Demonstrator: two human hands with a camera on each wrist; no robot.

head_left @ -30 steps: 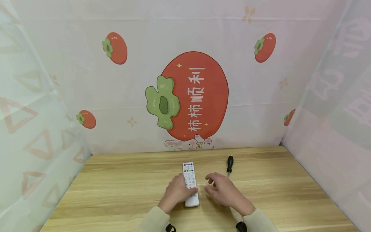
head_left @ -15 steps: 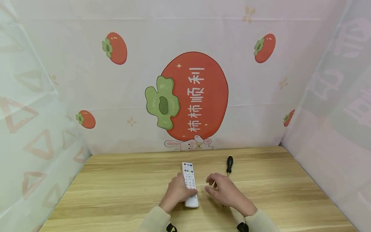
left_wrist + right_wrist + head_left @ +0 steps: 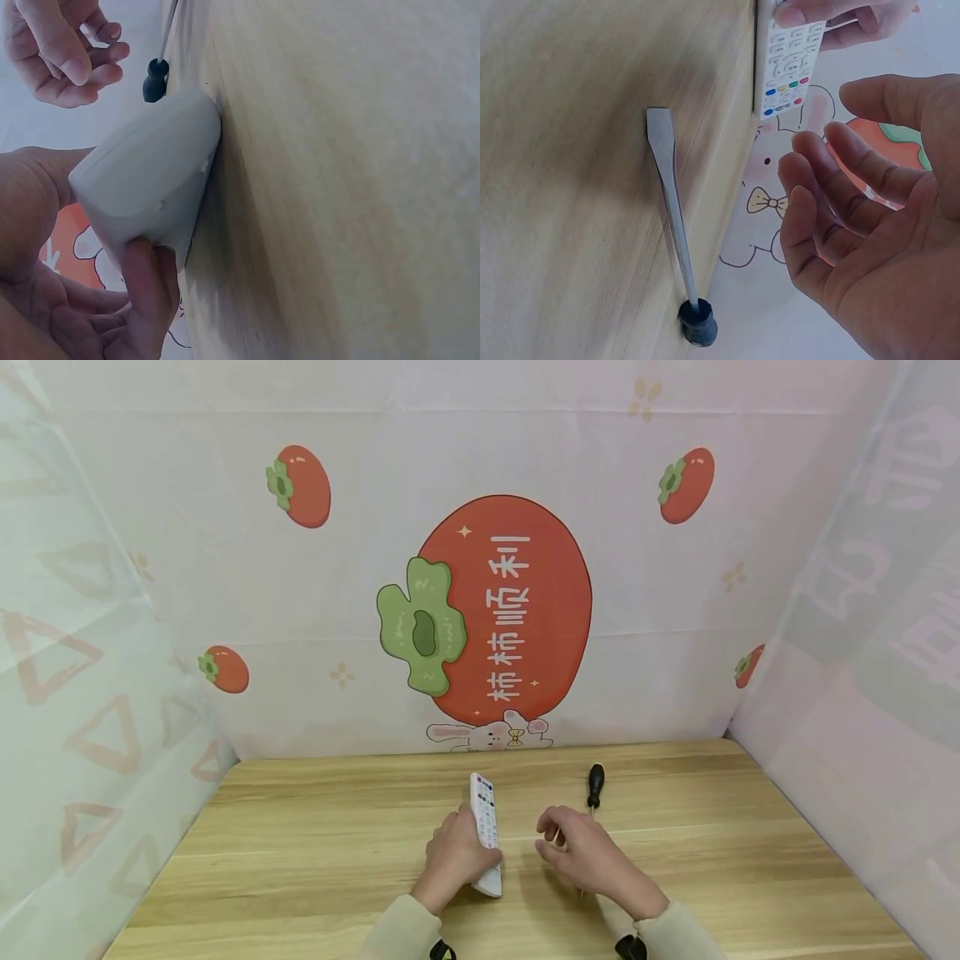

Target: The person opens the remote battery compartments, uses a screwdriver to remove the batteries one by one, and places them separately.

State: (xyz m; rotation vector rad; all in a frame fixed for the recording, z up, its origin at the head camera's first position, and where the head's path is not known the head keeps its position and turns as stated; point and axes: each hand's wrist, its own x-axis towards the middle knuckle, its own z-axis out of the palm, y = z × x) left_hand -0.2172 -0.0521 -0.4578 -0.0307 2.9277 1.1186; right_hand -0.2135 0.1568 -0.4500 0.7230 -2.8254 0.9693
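My left hand grips a white remote control round its lower half, thumb over the buttons and fingers beneath. The remote is tilted, its left edge raised and its keypad turned toward the right. In the left wrist view the end of the remote stands close over the wood, with its right edge right at the surface. My right hand hovers with loosely bent fingers and nothing in them. Under it lies a flat-blade screwdriver, black handle toward the back wall, partly hidden by the hand in the head view.
A wood-grain table spreads under both hands. Behind it rises a white cloth wall printed with red persimmons and a rabbit. Cloth panels also close off the left side and right side.
The remote has gone from lying face up to tilted, its left edge lifted by my left hand. My right hand has shifted slightly to the right. The screwdriver stays put.
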